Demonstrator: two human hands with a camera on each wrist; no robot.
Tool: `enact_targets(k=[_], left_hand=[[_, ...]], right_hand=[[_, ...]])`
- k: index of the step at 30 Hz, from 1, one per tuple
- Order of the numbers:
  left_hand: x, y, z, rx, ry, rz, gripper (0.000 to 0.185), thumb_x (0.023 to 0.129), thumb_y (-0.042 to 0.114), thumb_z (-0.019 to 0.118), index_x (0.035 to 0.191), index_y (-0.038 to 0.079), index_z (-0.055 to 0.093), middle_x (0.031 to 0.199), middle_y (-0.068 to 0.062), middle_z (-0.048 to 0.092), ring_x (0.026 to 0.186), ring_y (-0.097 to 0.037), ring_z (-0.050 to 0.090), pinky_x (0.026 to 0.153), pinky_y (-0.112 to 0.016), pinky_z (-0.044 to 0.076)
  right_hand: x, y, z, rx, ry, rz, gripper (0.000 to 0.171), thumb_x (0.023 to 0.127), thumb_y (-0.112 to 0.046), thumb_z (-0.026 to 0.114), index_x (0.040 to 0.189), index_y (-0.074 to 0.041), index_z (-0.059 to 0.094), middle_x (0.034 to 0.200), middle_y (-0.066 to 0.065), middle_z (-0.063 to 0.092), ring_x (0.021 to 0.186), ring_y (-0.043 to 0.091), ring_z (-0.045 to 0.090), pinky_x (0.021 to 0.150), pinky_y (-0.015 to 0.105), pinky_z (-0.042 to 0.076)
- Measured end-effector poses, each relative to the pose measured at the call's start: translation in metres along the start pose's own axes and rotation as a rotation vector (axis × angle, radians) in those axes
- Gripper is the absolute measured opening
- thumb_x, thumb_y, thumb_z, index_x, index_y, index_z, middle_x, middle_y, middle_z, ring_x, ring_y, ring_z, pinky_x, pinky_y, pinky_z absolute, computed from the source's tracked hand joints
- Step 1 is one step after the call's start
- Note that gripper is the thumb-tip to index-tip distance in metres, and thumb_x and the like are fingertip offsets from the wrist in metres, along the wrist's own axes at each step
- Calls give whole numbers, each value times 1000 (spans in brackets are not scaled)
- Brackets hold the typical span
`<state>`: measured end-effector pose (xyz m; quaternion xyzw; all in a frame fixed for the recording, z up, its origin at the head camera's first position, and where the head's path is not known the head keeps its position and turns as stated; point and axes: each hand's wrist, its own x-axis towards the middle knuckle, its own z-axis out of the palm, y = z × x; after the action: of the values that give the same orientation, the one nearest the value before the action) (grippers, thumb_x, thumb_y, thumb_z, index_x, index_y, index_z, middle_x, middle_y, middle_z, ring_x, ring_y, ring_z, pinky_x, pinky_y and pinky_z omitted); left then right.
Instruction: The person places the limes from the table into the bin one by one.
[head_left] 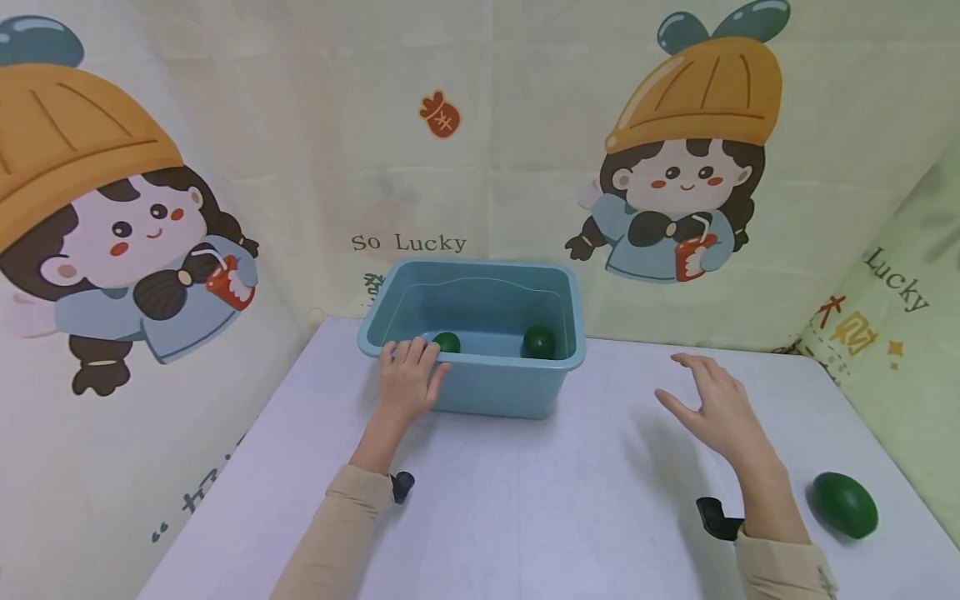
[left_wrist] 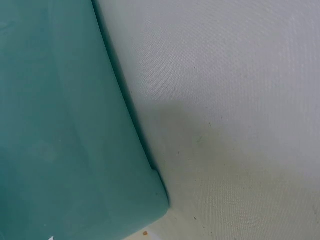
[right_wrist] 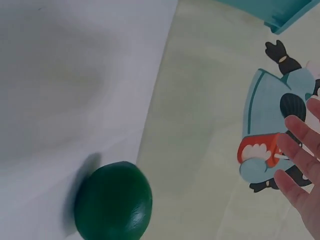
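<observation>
A blue plastic tub (head_left: pixel 495 387) stands at the back of the table. My left hand (head_left: pixel 408 383) grips its near rim toward the left, fingers over the edge and thumb on the outer side. Inside lie two dark green round objects, one at the left (head_left: pixel 447 342) and one at the right (head_left: pixel 538 342), partly hidden by the rim. My right hand (head_left: pixel 716 408) is raised over the table right of the tub, fingers spread and holding nothing. A glossy, dark green oval, avocado-like object (head_left: pixel 845 505) lies on the table beside the right forearm; the right wrist view shows it too (right_wrist: pixel 114 202).
The white table (head_left: pixel 517 500) reaches back to a cloth backdrop (head_left: pixel 517 167) printed with cartoon figures and lettering. Cloth also borders the left and right sides. A black wrist mount (head_left: pixel 718 518) sits at the right wrist, another (head_left: pixel 402 487) at the left.
</observation>
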<state>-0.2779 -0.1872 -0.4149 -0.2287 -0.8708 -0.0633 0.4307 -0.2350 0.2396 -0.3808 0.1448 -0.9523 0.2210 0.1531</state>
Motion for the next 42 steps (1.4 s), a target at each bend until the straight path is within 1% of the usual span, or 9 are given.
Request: enact_targets(k=[7,10,18,23,29,42], left_hand=[[0,0,-1,3,-23,-5,48,99,43,21,101,7,52,90,-10,46,84,-27,43,82,-48,30],[0,0,-1,11,-34,-7,48,99,43,20,101,7,52,90,-10,46,84,-27,42,82,-47,30],[0,0,-1,25,-29,-4,48,99,43,22,100,6,52,89,-10,45,83,-28,42,82,-47,30],[0,0,-1,16,-26,-4,47,98,43,22,100,6,52,89,-10,45,83,-28,42,83,-47,30],[0,-1,-1,11,-28,-6,48,99,43,21,102,6,52,90,-10,46,84,-27,42,82,-48,30],[0,0,-1,2,-25,-9,47,98,44,23,100,6,52,89,-10,45,84,-28,42,83,-48,30]], right_hand=[[-8,7,-2,6,-37,53,62,86,-36,62,129,2,38,125,26,41,114,45,36,90,63,24],[-11,11,-2,11,-44,62,62,86,-36,61,129,2,38,125,27,40,114,45,35,90,64,23],[-17,23,-2,24,-41,96,62,87,-35,61,131,1,36,127,29,38,113,48,34,89,66,22],[-21,31,-3,19,-31,115,62,87,-35,61,130,2,36,126,30,37,113,49,34,89,66,22],[-25,40,-3,11,-53,147,64,88,-36,59,132,3,33,125,32,35,112,51,32,89,67,19],[-37,64,-3,-17,-44,171,63,89,-36,57,130,5,33,121,33,37,108,52,32,82,67,22]])
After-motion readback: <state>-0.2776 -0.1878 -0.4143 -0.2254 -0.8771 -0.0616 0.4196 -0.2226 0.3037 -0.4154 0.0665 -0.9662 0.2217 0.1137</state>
